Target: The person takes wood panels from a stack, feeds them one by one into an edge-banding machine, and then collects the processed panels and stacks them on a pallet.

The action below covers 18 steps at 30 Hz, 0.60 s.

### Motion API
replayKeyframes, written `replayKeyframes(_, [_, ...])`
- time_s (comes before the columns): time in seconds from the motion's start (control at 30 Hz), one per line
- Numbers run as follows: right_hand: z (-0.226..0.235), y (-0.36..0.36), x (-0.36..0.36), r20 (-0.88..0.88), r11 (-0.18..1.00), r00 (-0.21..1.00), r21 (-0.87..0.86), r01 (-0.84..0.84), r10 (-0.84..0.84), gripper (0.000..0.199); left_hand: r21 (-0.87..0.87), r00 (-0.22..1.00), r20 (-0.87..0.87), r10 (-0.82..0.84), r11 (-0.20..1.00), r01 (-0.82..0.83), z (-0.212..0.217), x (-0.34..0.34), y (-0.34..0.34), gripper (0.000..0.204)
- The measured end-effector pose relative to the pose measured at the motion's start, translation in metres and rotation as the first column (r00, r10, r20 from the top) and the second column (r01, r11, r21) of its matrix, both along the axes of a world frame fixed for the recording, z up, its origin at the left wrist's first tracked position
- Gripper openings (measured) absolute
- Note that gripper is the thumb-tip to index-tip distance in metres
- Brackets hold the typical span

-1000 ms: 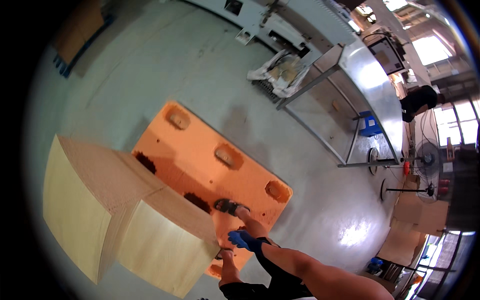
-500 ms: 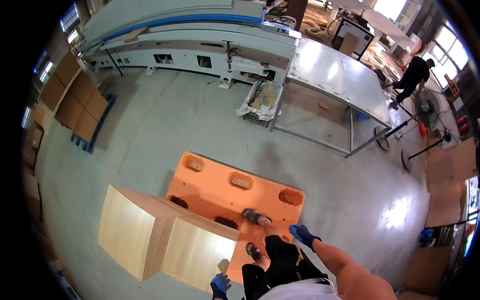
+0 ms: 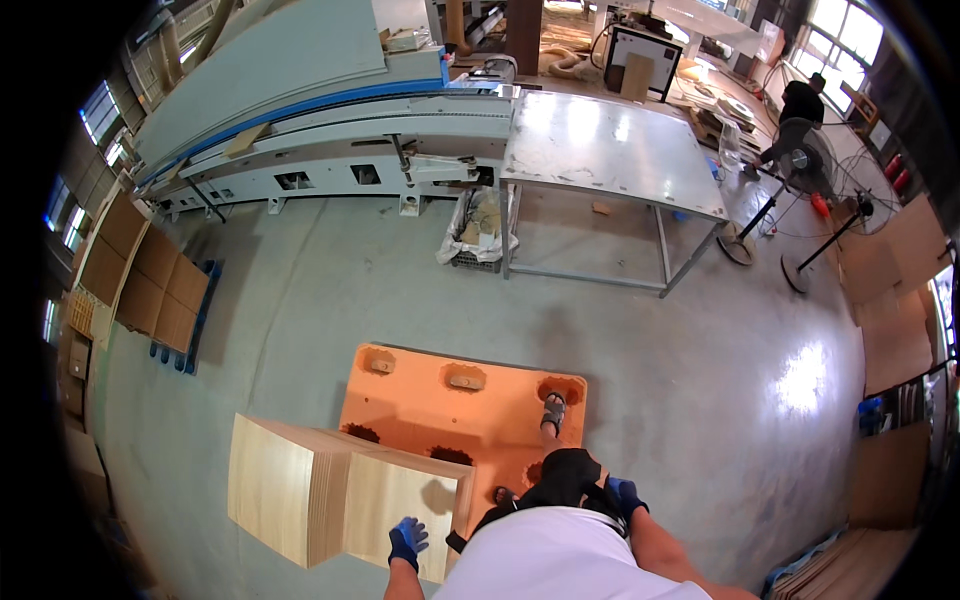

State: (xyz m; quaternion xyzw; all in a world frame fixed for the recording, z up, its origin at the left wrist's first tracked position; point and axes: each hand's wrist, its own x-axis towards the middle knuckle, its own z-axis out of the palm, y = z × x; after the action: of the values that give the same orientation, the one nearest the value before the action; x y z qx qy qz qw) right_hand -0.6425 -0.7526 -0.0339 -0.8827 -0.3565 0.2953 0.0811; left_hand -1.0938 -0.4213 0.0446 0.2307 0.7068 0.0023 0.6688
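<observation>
My left hand, in a blue and dark work glove, hovers over the front stack of pale wood panels. Its fingers are spread with nothing in them, and whether they touch the top panel I cannot tell. Another stack of panels adjoins on the left, with layered edges showing. My right hand, gloved in blue too, hangs beside my right thigh, its fingers mostly hidden. Under the stacks lies an orange plastic pallet with scalloped holes. My feet are on it, the right one near its far right hole.
Beyond the floor stands a metal-topped table, with a lined crate beside it. A long grey machine spans the back left. Cardboard boxes sit on a blue pallet. Fans and a person are far right.
My right foot has stepped forward toward the pallet's far right corner. My right hand has drawn in to my thigh. My left hand has moved forward over the panels. The view has shifted.
</observation>
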Motion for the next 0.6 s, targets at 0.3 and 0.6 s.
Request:
replayKeyframes(0.3, [-0.014, 0.111, 0.083, 0.054, 0.998, 0.997, 0.042, -0.056, 0.053, 0.030, 0.103, 0.991, -0.018, -0.133, 0.986, 0.134, 0.042, 0.115, 0.026, 0.040])
replayKeyframes(0.6, [0.048, 0.185, 0.221, -0.297, 0.797, 0.874, 0.370, 0.477, -0.385, 0.029, 0.042, 0.978, -0.081, -0.192, 0.980, 0.196, 0.047, 0.246, 0.094, 0.038])
